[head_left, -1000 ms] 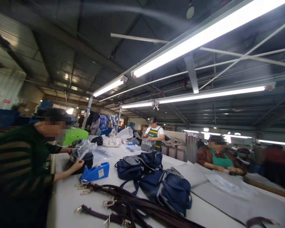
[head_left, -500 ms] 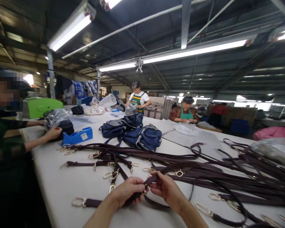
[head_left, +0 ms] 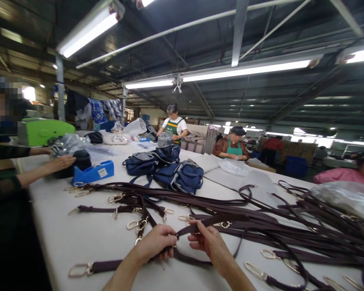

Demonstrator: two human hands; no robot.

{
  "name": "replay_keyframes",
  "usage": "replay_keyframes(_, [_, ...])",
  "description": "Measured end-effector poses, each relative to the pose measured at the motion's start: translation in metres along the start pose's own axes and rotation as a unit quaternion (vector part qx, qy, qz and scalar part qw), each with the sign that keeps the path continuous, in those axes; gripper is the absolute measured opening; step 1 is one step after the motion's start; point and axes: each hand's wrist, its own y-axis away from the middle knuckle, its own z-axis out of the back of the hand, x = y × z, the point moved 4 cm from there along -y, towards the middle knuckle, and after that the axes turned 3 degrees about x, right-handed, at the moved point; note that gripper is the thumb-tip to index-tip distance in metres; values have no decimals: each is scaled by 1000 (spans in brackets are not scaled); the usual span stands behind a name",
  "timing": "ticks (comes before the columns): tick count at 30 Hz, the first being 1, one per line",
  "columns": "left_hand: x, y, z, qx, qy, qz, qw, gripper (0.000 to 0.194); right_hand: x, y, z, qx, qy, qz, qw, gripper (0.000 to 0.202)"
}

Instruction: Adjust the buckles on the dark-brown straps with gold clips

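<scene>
- The dark strap (head_left: 186, 230) passes through our grip, over the table (head_left: 60, 234).
- Our left hand (head_left: 157, 242) closes around it; our right hand (head_left: 210, 244) pinches it.
- Beyond our grip lie other straps (head_left: 176, 194), then blue bags (head_left: 185, 176).
- Farther left sits a blue tape dispenser (head_left: 91, 173).

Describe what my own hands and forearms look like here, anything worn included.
Your left hand and right hand are ungloved. The left forearm and right forearm are bare down to the picture's bottom edge, with no sleeve, watch or bracelet visible.
</scene>
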Motion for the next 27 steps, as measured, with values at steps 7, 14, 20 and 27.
replay_keyframes(7, [-8, 9, -1, 44, 25, -16, 999, 37, -3, -2, 3, 7, 33, -12, 999, 51])
replay_keyframes(14, [-13, 12, 1, 39, 44, -19, 998, 33, -13, 6, -17, 56, 26, -36, 997, 52])
replay_keyframes(20, [-8, 10, 0, 19, 26, 16, 999, 29, -19, 18, -40, 120, 121, -59, 984, 59])
replay_keyframes(27, [-10, 12, 0, -1, 10, 33, 999, 29, 25, 23, -39, 93, 219, 83, 968, 51])
